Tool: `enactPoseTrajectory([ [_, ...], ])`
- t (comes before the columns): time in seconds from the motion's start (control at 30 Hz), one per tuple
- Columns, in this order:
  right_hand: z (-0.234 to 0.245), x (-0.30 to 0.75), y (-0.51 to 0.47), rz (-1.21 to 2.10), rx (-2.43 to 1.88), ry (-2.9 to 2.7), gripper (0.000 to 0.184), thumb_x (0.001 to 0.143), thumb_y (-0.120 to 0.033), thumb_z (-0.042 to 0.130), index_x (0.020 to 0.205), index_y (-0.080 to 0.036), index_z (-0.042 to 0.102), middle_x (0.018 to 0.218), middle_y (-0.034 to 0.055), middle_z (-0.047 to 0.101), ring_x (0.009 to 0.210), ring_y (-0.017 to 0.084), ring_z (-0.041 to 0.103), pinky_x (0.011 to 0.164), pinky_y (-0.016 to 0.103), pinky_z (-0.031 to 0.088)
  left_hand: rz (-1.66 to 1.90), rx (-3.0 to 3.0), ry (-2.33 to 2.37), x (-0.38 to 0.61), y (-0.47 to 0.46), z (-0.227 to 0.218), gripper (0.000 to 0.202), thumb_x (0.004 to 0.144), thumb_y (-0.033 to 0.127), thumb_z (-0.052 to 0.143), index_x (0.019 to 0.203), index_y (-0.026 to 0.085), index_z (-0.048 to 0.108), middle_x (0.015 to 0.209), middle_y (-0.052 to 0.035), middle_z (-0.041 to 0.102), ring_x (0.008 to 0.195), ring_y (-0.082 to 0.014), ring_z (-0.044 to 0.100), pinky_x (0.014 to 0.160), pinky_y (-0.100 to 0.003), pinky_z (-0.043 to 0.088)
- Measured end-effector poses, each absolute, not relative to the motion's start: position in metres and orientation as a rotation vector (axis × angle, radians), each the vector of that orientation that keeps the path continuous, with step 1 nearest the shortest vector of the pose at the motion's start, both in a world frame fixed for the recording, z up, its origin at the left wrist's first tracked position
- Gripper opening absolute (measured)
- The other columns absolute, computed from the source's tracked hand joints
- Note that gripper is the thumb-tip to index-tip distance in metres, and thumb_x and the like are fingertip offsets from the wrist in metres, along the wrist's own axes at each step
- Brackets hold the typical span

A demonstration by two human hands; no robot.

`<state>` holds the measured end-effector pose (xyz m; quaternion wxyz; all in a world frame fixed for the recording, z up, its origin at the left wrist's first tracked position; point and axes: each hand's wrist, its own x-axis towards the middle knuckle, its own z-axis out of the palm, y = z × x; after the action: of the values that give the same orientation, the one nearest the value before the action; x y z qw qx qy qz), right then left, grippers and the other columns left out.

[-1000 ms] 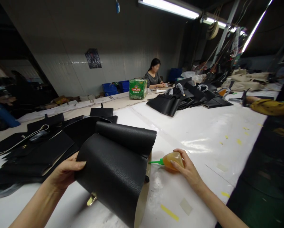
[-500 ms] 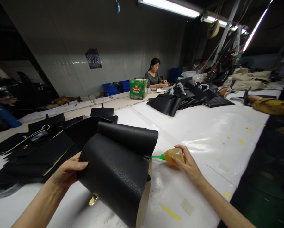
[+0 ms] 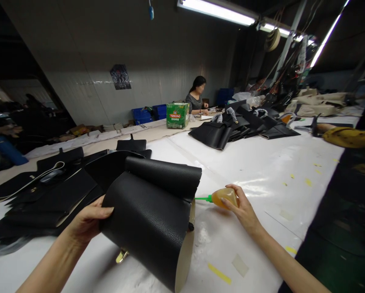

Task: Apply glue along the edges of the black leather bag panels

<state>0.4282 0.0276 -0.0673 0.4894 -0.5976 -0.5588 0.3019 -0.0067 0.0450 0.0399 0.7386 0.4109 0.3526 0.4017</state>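
Observation:
My left hand [image 3: 89, 219] grips the left edge of a black leather bag piece [image 3: 148, 228], thumb on top and fingers hidden beneath. The piece curves over, with a folded flap along its upper side and a pale lining at its right end. A gold clasp [image 3: 121, 256] pokes out below it. In my right hand [image 3: 242, 207] is a squeeze bottle [image 3: 223, 198] of amber liquid, lying on its side. Its thin green nozzle [image 3: 204, 198] points left at the right edge of the leather; whether the tip touches cannot be made out.
More black leather pieces [image 3: 54, 199] lie to the left, and a pile of black bags [image 3: 240, 124] sits farther back. Beside a green Tsingtao box [image 3: 177, 115] a co-worker [image 3: 197, 97] sits. A yellow sleeve [image 3: 350, 137] reaches in at right. Yellow tape strips [image 3: 219, 273] dot the white table.
The bottle and my right hand have shifted very slightly up. The leather piece has barely moved in my left hand. The seated co-worker's hands have moved a little.

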Motion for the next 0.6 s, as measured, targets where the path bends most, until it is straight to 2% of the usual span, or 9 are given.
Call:
enactPoseTrajectory([
  [0.27, -0.068, 0.427, -0.003, 0.885, -1.423, -1.462, 0.042, 0.080, -0.048, 0.060, 0.114, -0.027, 0.046, 0.104, 0.0021, 0.057, 0.089, 0.023, 0.059, 0.079, 0.034, 0.047, 0.890, 0.896, 0.772, -0.008, 0.041, 0.038, 0.033, 0.056, 0.013, 0.077, 0.089, 0.021, 0.077, 0.080, -0.0097, 0.077, 0.067, -0.0287, 0.072, 0.066, -0.036, 0.059],
  [0.6, -0.063, 0.424, -0.022, 0.961, -1.402, -1.404, 0.044, 0.080, -0.047, 0.061, 0.115, -0.027, 0.043, 0.113, 0.0040, 0.054, 0.097, 0.025, 0.058, 0.083, 0.033, 0.047, 0.920, 0.879, 0.832, -0.004, 0.034, 0.035, 0.033, 0.054, 0.013, 0.079, 0.086, 0.022, 0.077, 0.076, -0.0080, 0.077, 0.067, -0.0275, 0.072, 0.061, -0.031, 0.059],
])
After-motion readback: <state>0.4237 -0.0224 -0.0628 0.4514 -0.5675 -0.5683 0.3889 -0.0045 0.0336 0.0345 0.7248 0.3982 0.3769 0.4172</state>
